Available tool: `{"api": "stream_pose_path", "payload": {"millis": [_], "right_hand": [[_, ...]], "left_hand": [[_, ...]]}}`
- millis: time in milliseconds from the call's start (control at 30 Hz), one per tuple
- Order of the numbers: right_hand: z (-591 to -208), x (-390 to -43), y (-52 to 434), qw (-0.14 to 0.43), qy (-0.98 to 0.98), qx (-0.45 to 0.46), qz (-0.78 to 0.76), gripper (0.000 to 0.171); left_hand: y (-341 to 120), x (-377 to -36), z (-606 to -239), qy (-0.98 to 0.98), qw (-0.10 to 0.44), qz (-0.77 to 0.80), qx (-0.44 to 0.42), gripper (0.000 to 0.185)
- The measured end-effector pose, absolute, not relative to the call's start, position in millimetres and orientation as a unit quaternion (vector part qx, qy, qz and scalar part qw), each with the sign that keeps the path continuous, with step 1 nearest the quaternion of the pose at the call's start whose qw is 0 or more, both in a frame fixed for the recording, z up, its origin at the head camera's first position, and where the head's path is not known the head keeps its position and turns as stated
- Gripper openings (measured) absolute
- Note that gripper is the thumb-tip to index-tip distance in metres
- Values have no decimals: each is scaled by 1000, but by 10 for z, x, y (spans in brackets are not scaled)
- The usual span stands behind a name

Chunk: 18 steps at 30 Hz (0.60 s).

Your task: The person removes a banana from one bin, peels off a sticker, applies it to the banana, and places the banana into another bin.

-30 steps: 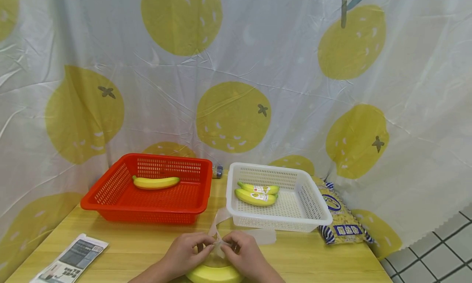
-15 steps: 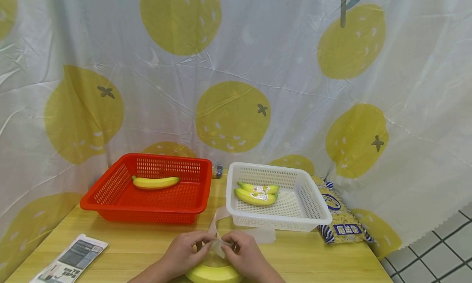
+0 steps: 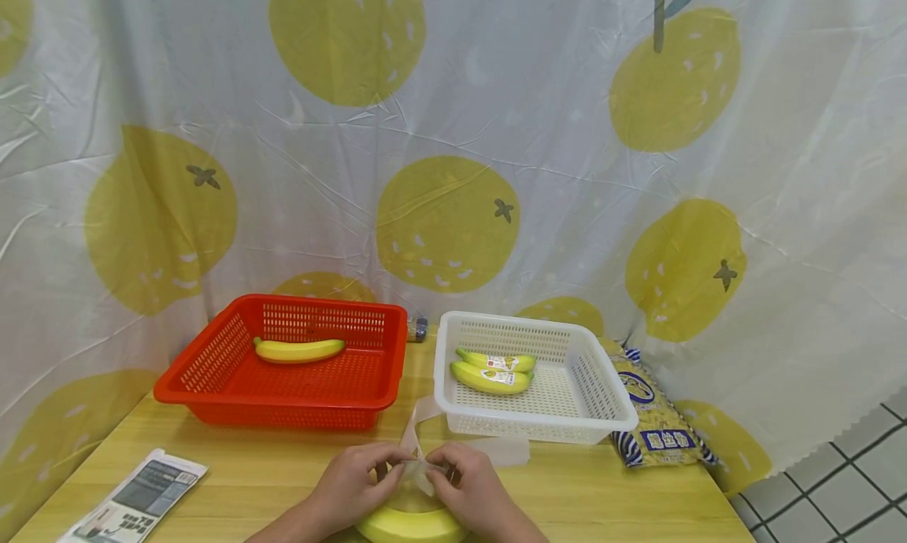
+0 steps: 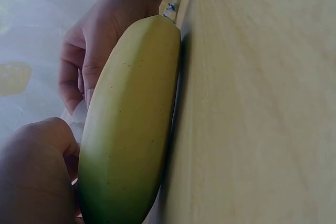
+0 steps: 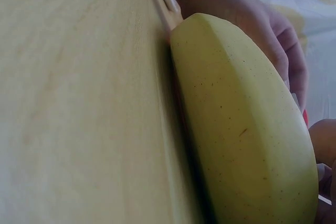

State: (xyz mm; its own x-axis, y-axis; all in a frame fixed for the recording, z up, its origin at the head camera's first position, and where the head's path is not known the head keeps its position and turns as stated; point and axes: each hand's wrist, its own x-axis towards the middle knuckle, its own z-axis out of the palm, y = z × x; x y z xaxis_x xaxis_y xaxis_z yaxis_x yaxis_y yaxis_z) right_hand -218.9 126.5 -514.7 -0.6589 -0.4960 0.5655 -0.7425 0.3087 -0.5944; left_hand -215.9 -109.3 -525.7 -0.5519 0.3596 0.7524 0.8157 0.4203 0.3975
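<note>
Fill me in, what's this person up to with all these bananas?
A person is fiddling with a thin pale strip, pinched between the fingers of the left hand and right hand. Right in front of them, a large banana lies on the wooden table. Farther back, the red basket on the left holds one banana with no label in sight, while the white basket on the right holds two labelled bananas.

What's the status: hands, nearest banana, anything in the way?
Left hand and right hand pinching a pale strip. Nearest banana on table, nearside of hands. White basket beyond, seemingly not in the way.
</note>
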Motion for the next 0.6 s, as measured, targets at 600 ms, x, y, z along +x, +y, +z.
{"api": "stream_pose_path", "payload": {"millis": [600], "right_hand": [[-5197,-2225,1285,174,-791,400,428,11]], "left_hand": [[-1110,-2150,-5223,-815,299,-379,-319,32]]}}
